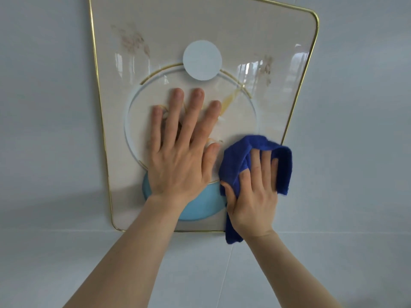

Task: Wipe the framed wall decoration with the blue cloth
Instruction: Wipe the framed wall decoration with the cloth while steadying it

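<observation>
Against the pale wall (44, 107), the framed wall decoration (278, 36) is hanging; the left hand (180, 156) is pressing flat on its middle, fingers spread. Near its lower right corner, the right hand (253, 192) is gripping the blue cloth (235, 158), fingers curled into the bunched fabric.

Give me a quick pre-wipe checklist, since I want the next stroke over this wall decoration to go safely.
1. Blue cloth held in right hand: ok, grip closed on it.
2. Cloth touching the framed decoration: ok, at its lower right.
3. Left hand bracing the panel, flat and open: ok.
4. Brownish smudges at upper left cleaned: not ok.
5. Mounting firm on wall: cannot tell.
</observation>
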Demonstrator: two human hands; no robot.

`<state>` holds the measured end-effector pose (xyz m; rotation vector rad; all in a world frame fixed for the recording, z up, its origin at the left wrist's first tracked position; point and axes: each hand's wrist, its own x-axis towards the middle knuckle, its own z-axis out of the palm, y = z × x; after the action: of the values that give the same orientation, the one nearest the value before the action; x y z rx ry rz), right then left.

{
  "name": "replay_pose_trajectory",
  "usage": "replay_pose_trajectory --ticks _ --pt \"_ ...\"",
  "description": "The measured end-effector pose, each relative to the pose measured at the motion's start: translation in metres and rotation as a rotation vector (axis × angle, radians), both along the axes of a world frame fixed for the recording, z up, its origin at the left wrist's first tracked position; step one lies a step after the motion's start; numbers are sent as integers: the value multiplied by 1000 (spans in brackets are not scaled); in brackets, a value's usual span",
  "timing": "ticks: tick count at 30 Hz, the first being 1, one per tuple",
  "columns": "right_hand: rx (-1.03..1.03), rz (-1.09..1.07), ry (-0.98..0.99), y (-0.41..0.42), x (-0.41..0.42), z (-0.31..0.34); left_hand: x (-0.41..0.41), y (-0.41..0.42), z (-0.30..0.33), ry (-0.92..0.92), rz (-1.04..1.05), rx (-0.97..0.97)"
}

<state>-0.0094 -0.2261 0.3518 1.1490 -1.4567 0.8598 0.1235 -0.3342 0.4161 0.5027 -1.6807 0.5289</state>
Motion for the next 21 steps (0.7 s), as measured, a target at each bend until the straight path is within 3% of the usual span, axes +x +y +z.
replay_pose_trajectory --ticks 9,14,16,21 --pt "341 -68 -20 44 11 -113 0 -2 -1 -4 34 -23" --pt "424 -34 -172 68 34 -111 1 -4 -2 4 41 -38" --pt "390 47 -272 76 45 -102 1 -3 -3 1 33 -33" --pt "45 139 -555 90 59 -54 1 1 -2 -10 15 8"
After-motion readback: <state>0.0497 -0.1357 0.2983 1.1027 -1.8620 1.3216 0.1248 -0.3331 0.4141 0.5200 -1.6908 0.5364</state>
